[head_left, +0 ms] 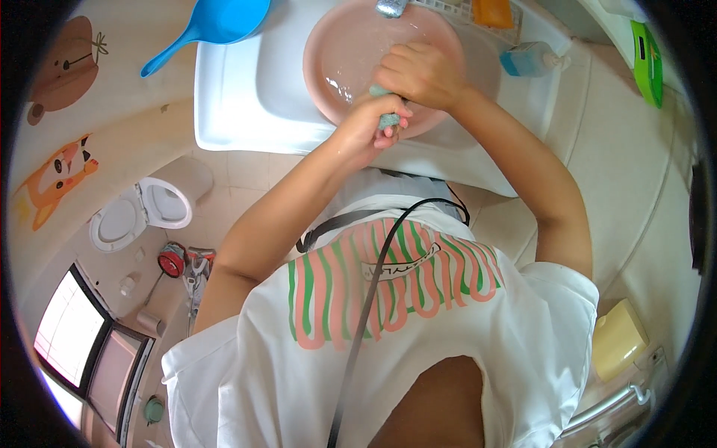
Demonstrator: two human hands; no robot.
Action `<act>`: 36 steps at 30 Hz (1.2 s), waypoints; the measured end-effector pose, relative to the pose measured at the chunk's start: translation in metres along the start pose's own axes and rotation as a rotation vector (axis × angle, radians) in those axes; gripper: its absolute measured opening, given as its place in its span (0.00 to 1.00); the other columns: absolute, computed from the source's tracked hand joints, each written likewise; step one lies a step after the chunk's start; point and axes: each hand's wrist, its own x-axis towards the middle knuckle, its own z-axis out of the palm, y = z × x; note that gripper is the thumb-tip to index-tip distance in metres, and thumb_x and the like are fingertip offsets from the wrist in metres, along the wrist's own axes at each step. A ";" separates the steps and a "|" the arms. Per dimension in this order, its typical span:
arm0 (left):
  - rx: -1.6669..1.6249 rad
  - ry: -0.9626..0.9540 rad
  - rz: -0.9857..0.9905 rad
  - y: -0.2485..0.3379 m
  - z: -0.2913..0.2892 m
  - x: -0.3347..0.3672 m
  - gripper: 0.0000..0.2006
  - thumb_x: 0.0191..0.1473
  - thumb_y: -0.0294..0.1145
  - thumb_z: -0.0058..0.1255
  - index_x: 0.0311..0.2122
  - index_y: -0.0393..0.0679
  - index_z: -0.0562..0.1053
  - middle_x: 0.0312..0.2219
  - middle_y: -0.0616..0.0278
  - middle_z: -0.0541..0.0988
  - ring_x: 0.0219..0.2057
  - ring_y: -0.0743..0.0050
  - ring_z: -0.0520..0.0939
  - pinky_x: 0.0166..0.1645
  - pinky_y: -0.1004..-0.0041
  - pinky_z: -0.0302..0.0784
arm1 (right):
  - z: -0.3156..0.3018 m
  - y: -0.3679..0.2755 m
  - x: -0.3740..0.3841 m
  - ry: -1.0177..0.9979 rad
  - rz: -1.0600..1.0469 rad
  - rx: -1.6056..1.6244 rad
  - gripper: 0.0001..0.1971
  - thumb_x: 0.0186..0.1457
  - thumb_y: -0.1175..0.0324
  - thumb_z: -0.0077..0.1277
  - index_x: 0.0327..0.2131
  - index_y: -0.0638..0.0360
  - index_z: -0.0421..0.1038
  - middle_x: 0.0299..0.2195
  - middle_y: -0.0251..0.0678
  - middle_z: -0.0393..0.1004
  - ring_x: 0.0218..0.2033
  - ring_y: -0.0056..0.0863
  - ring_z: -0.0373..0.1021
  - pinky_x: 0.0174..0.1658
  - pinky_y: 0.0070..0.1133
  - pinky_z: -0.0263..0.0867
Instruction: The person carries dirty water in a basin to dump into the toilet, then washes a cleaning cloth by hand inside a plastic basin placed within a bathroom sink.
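Over a pink basin (320,82) in the white sink, both fists are closed round a crumpled grey-green cloth (388,120). My left hand (366,128) grips its lower end, near the basin's front rim, and a bit of the cloth sticks out between the fingers. Just above and to the right, my right hand (423,76) wraps round the other end, most of which is hidden under it. The basin holds clear water with light glinting on it.
A blue dipper (228,19) lies on the left of the sink (231,127). The faucet (390,7) hangs over the basin's far rim. At the right stand a blue liquid bottle (523,60) and, behind, an orange item (491,13). A black cable (381,261) runs down my shirt.
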 end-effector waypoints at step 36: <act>0.049 0.290 0.398 0.050 -0.136 0.040 0.23 0.49 0.30 0.51 0.52 0.38 0.65 0.44 0.62 0.71 0.45 0.70 0.71 0.52 0.68 0.65 | 0.007 0.020 -0.156 -0.057 2.011 1.297 0.28 0.44 0.70 0.52 0.53 0.59 0.66 0.47 0.38 0.72 0.46 0.33 0.70 0.47 0.29 0.69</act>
